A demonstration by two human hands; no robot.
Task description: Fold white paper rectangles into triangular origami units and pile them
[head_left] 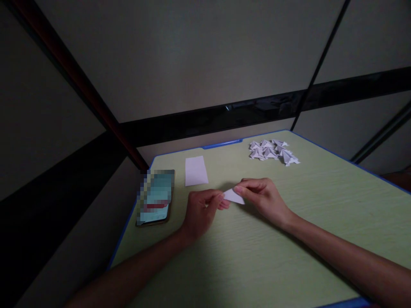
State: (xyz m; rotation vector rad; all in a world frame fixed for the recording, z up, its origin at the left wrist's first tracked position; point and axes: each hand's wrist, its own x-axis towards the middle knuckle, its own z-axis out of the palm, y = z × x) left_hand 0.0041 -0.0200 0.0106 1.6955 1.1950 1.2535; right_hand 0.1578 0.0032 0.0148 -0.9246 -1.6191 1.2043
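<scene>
Between my two hands is a small white piece of folded paper (234,196), roughly triangular, held just above the table. My left hand (203,211) pinches its left corner between thumb and fingers. On the upper right edge, the thumb and fingers of my right hand (263,196) are closed on the same paper. Part of the paper is hidden behind the fingertips. Beyond my left hand a flat white sheet of paper (196,170) lies on the table.
Several folded white paper figures (270,150) stand grouped at the back right of the light green table (321,192), which has a blue edge. At the left lies a phone (157,199) with its screen lit and partly pixelated. A cabinet-like panel (205,55) rises behind the table.
</scene>
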